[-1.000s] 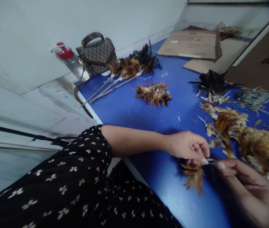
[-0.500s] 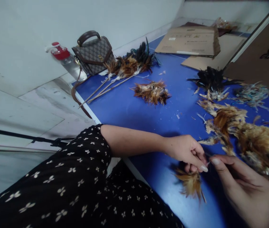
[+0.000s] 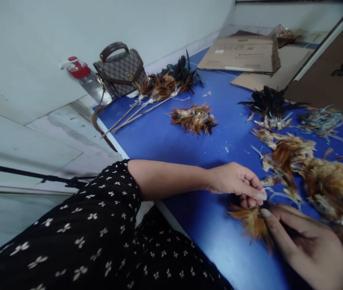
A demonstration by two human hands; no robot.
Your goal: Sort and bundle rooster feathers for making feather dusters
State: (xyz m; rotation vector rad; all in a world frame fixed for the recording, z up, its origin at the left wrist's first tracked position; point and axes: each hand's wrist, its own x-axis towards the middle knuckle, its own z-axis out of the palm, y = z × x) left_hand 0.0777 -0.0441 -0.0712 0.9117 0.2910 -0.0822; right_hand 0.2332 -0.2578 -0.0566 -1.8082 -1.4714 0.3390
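Note:
My left hand (image 3: pixel 244 187) is closed around the base of a small bunch of brown feathers (image 3: pixel 251 221), whose tips fan downward over the blue tabletop (image 3: pixel 219 237). From its thumb and fingertips a thin pale plastic strip (image 3: pixel 283 195) curves toward my right hand (image 3: pixel 307 241). My right hand is pinched, with its thumb tip beside the feathers and the strip running behind its fingers. Exactly where the strip is gripped is hidden. Just beyond my right hand lies a pile of tan and brown feathers (image 3: pixel 331 177).
Several feather bundles on sticks (image 3: pixel 162 86) lie at the back left, near a handbag (image 3: pixel 121 72) and a red-capped bottle (image 3: pixel 88 78). A loose brown feather bunch (image 3: pixel 194 119) sits mid-table. Black feathers (image 3: pixel 268 102), bluish feathers (image 3: pixel 322 121) and flattened cardboard (image 3: pixel 244 54) are farther right.
My left hand has risen slightly with the bunch. My right hand has shifted down and left toward the feathers, and the strip now shows as a loop between the hands.

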